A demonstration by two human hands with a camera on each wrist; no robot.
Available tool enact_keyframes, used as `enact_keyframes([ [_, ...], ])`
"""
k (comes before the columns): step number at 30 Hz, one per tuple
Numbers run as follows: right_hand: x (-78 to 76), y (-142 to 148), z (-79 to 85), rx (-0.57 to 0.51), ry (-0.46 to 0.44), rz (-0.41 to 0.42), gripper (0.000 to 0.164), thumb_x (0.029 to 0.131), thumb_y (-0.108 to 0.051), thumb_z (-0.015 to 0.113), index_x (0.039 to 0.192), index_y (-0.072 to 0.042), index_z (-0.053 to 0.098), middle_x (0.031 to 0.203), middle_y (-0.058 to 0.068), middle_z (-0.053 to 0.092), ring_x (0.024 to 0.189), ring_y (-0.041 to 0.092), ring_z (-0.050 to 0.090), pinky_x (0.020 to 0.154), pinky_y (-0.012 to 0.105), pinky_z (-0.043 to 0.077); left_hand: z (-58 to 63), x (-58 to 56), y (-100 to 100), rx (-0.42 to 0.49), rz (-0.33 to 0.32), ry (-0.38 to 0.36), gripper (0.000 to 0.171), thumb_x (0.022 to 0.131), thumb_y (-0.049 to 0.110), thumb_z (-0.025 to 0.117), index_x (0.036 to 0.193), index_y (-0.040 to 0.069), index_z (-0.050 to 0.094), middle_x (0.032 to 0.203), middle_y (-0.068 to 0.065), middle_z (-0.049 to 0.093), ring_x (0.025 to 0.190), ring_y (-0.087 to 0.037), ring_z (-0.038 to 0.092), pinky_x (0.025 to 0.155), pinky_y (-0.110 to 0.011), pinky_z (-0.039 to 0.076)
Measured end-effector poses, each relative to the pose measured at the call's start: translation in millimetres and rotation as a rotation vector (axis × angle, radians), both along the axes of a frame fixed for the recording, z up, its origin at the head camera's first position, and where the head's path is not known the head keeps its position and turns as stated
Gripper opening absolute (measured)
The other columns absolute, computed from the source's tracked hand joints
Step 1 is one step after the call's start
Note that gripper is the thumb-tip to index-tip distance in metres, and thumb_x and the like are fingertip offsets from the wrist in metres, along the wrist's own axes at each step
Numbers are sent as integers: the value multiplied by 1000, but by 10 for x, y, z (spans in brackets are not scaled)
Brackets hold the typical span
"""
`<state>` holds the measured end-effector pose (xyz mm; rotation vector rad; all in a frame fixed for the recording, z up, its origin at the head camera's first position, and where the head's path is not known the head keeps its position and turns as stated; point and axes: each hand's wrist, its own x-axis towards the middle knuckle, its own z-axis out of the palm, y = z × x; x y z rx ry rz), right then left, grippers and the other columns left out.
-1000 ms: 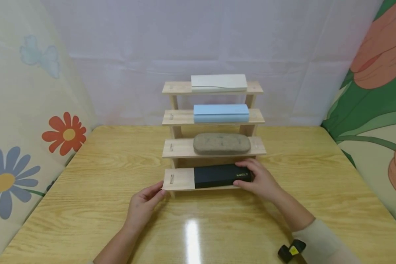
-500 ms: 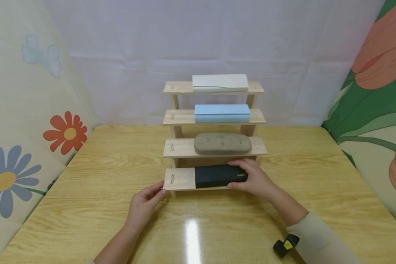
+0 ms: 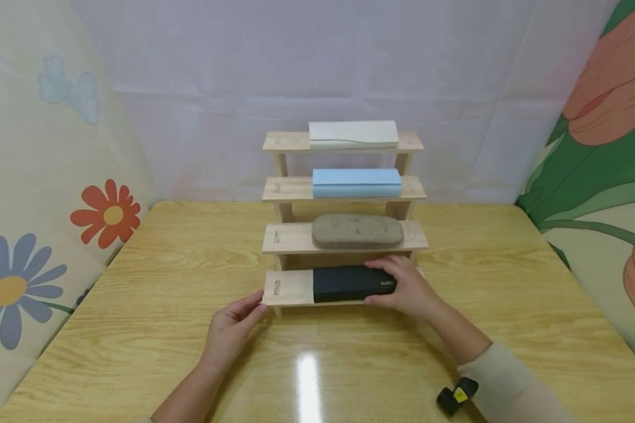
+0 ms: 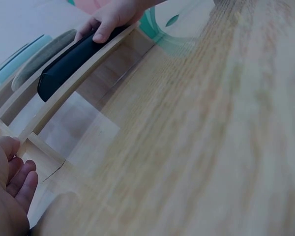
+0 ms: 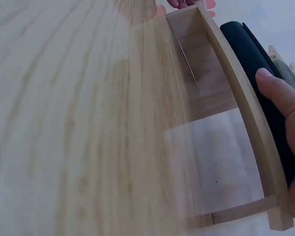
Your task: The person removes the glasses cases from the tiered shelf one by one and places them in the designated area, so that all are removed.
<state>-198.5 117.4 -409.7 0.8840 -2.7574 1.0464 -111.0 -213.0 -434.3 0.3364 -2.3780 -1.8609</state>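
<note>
A tiered wooden stand (image 3: 295,288) stands on the table with one glasses case on each step. On the lowest step lies a black glasses case (image 3: 344,284) with gold lettering near its right end. My right hand (image 3: 408,289) grips that end, thumb along the front side and fingers over the back; part of the lettering is covered. In the right wrist view the thumb (image 5: 275,88) presses the case's side. My left hand (image 3: 229,332) pinches the left end of the lowest step between thumb and fingers. The left wrist view shows the same pinch at the step's corner.
Above, the steps bear a grey-brown case (image 3: 357,231), a light blue case (image 3: 357,183) and, on top, a white case (image 3: 353,134). Behind the wood-grain table (image 3: 190,252) hangs a white cloth (image 3: 233,70); flower-printed panels flank both sides.
My right hand has slid a little left over the black glasses case, covering more of its right end. The case keeps its place on the step, and my left hand stays put.
</note>
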Motion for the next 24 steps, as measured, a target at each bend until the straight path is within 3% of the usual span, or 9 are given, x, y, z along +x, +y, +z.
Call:
enact_keyframes([
  [11,50,65,44,-65,33,4,65,69,-27,90,127,-13,64,127,12,61,118,33,54,98,56,47,18,5,11,-2,7,-4,36,92,12,68,126,-1,63,129,-18,64,97,8,62,82,-11,52],
  [24,122,242,246,-109,-8,-39,65,70,-23,90,128,-12,63,131,12,59,124,34,52,102,57,44,9,7,-4,-15,3,-26,38,93,18,68,127,1,63,131,-15,63,100,8,61,82,-11,52],
])
